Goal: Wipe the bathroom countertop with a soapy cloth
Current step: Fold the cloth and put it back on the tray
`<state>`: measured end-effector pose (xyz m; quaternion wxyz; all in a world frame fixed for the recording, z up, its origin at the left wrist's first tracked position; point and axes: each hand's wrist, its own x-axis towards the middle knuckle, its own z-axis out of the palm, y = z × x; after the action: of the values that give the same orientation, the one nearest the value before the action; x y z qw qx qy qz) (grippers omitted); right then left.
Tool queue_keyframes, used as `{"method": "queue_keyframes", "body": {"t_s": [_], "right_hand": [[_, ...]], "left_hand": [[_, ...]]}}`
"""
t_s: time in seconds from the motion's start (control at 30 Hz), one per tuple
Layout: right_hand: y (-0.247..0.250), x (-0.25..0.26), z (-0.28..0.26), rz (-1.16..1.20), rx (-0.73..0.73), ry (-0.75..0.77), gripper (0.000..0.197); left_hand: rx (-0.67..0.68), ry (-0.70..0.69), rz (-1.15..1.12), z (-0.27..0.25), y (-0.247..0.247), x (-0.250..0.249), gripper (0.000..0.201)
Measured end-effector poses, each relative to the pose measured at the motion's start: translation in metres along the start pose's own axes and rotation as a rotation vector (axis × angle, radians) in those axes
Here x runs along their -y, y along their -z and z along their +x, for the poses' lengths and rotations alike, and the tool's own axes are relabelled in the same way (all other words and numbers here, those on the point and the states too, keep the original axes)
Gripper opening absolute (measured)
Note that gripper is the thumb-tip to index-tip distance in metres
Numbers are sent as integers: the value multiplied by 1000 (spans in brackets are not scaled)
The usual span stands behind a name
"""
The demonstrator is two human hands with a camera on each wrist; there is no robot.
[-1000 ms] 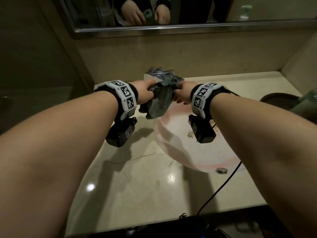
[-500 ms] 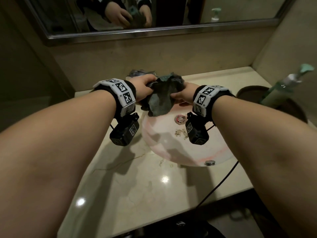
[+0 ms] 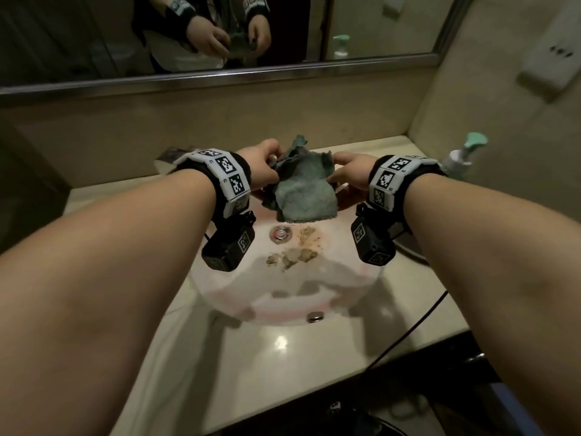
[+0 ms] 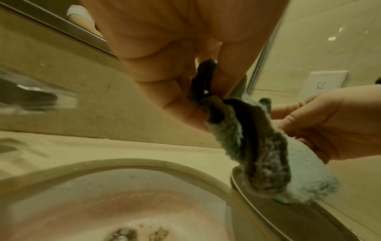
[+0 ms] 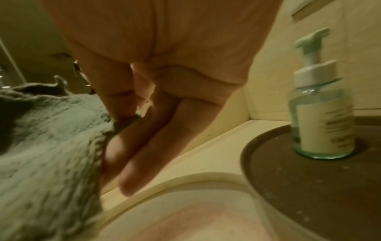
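Note:
A grey-green terry cloth point(image 3: 303, 190) hangs spread between both hands above the back of the sink basin point(image 3: 342, 297). My left hand point(image 3: 262, 166) pinches the cloth's bunched left corner point(image 4: 208, 104). My right hand point(image 3: 347, 173) pinches the right edge of the cloth point(image 5: 62, 130) with thumb and forefinger, the other fingers straight below it. The beige marble countertop point(image 3: 283, 366) surrounds the basin. A soap pump bottle point(image 3: 463, 158) stands at the right, seen close in the right wrist view point(image 5: 321, 117).
The soap bottle stands on a dark round tray point(image 5: 309, 187) at the basin's right rim. Brown debris point(image 3: 297, 253) lies beside the drain point(image 3: 280, 234). A mirror point(image 3: 220, 36) runs along the back wall. A black cable point(image 3: 418, 322) crosses the front right edge.
The cloth was a twisted bunch squeezed between both hands; now the hands have drawn apart and it hangs open as a flat sheet. The head view has tilted down over the basin.

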<state>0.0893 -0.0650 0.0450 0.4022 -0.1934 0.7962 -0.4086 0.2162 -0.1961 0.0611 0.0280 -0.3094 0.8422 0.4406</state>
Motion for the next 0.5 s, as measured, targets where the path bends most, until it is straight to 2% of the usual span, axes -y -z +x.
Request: {"method": "queue_keyframes", "body": {"t_s": [0.1, 0.23, 0.37, 0.5], "right_hand": [[48, -25, 2, 18, -11, -18, 42], [103, -61, 2, 16, -13, -31, 41], [151, -99, 2, 42, -49, -72, 48], [183, -133, 8, 49, -101, -97, 45]], "left_hand": [[12, 14, -24, 19, -36, -25, 22], [82, 25, -70, 43, -92, -53, 26], [136, -7, -131, 61, -140, -83, 36], [209, -1, -144, 74, -180, -109, 67]]}}
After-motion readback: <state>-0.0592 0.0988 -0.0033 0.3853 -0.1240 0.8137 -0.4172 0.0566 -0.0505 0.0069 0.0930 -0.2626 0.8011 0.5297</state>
